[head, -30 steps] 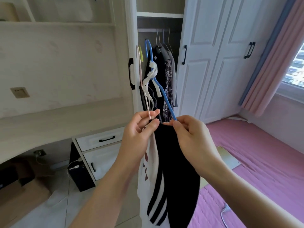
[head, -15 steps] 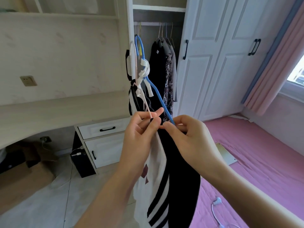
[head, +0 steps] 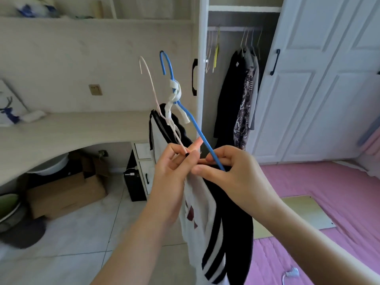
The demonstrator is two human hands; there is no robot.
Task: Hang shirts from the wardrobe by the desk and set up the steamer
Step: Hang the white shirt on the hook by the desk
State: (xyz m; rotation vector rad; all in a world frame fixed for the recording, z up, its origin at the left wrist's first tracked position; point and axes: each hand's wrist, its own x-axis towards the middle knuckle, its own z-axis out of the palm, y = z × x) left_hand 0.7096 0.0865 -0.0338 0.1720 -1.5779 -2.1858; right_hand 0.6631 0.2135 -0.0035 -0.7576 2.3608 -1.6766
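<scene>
From your head camera, your left hand [head: 171, 171] is curled, fingers and thumb pinching the thin arm of the pale pink hanger [head: 153, 93] near its lower end, with the index finger stretched up past it. Your right hand [head: 230, 171] is curled too, thumb and fingers closed around the arm of the blue hanger [head: 190, 118] just where it meets the cloth. The two hands sit just beside each other, fingertips almost touching, in front of the open wardrobe [head: 230, 83] and to the right of the desk [head: 61, 132].

Both hangers run on a slant, their long arms rising from your hands up and to the left, hooks on top curling over toward the left. They are slim, smooth, coated wire. A white fabric strip [head: 174, 95] is knotted around the neck of the blue one, its loose ends dangling.

The white shirt [head: 197, 212] hangs from the pink hanger, soft cloth with a dark collar edge and dark red marks on it. The black shirt [head: 236, 233] hangs straight down below your right hand, with white stripes across its lower part. The two garments lie against each other, dropping out of the bottom of the view.

Dark clothes [head: 236, 95] hang on the rail inside the wardrobe.
</scene>
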